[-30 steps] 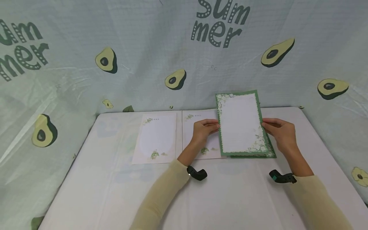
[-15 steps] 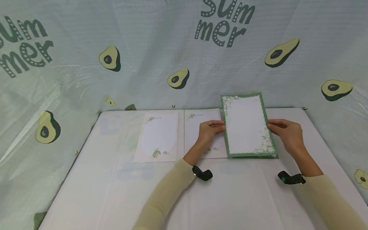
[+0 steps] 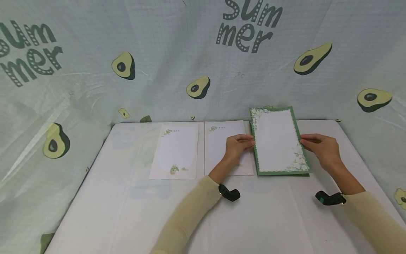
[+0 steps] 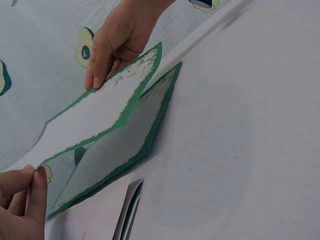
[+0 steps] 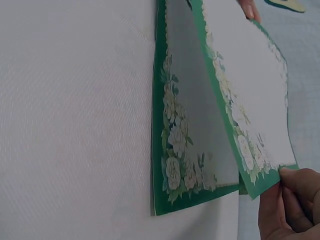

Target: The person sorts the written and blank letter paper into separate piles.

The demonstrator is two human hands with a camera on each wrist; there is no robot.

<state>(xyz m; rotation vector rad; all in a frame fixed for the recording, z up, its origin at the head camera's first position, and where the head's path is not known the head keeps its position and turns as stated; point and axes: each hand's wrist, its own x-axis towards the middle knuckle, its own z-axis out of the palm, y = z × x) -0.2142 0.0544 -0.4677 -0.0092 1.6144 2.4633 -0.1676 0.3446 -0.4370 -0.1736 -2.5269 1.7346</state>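
Both hands hold up a green-bordered sheet of paper (image 3: 276, 141) with a white middle and white printed flowers. My left hand (image 3: 236, 148) pinches its left edge between thumb and fingers, and my right hand (image 3: 323, 146) pinches the right edge. Beneath it, a second sheet of the same pattern (image 5: 197, 125) lies on the table; a gap between the two shows in both wrist views. To the left, partly behind my left hand and forearm, is a pale sheet (image 3: 220, 141) with small green plant prints.
Another pale printed sheet (image 3: 174, 151) lies further left on the white-covered table (image 3: 127, 211). In the left wrist view, several layered edges show at the pale paper (image 4: 105, 210). A curtain with avocado prints (image 3: 158, 53) hangs behind the table's back edge.
The held green-bordered sheet has come down and slightly right, over the one below it. Both hands moved with it, still pinching its edges. The pale sheets have stayed in place.
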